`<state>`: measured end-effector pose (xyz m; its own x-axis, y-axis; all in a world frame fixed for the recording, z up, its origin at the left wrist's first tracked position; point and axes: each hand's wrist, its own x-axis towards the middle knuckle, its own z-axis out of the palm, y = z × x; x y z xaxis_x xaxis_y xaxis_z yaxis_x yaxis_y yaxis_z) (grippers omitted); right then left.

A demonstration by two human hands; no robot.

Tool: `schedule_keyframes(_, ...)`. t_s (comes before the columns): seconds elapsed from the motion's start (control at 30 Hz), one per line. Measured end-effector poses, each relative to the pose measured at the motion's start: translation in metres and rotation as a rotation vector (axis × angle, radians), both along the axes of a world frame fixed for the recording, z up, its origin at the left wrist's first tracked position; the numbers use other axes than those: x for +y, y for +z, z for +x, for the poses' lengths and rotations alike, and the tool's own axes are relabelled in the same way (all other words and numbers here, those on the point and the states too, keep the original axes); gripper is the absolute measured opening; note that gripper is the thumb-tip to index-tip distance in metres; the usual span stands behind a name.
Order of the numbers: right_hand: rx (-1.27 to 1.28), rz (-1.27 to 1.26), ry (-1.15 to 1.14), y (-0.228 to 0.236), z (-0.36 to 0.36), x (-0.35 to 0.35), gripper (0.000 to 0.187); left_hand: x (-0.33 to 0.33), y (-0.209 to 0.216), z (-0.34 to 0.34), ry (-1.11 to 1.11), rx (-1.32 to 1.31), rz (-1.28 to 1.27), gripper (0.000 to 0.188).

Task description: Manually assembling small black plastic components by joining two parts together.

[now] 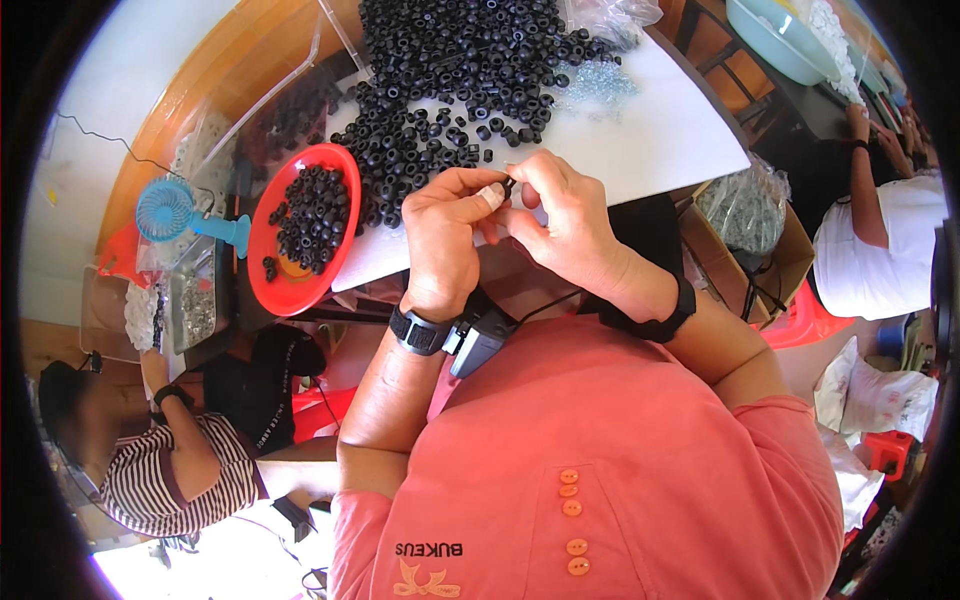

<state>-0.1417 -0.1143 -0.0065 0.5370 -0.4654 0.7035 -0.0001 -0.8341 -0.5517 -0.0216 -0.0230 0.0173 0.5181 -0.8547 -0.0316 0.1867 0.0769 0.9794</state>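
Observation:
My left hand and my right hand meet at the near edge of the white tabletop. Between their fingertips is a small black ring-like part, pinched from both sides and mostly covered by the fingers. Just beyond the hands spreads a large heap of black ring-like parts, with strays along its near side. To the left of my left hand, a red plate holds a smaller pile of similar black parts. Small clear pieces lie scattered right of the heap.
A blue fan stands left of the plate. Clear plastic bags lie at the far edge. At right is a cardboard box with a filled clear bag. Co-workers sit at left and right.

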Motion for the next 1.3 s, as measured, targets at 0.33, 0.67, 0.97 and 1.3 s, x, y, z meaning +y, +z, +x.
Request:
schedule_keyframes(0.33, -0.125, 0.019, -0.058, -0.008, 0.006, 0.005, 0.032, -0.001, 0.000, -0.005, 0.021, 0.049, -0.085, 0.020)
schedule_keyframes(0.67, -0.148, 0.018, -0.047, -0.012, 0.011, 0.005, 0.032, 0.004, -0.001, -0.014, 0.073, 0.095, -0.134, 0.025)
schedule_keyframes(0.97, -0.124, 0.119, -0.022, -0.015, 0.007, 0.004, 0.031, 0.006, -0.006, -0.018, 0.075, 0.148, -0.173, 0.024)
schedule_keyframes(1.3, -0.095, -0.047, 0.029, -0.011, 0.005, -0.004, 0.026, 0.010, -0.013, -0.009, -0.051, 0.124, -0.159, 0.023)
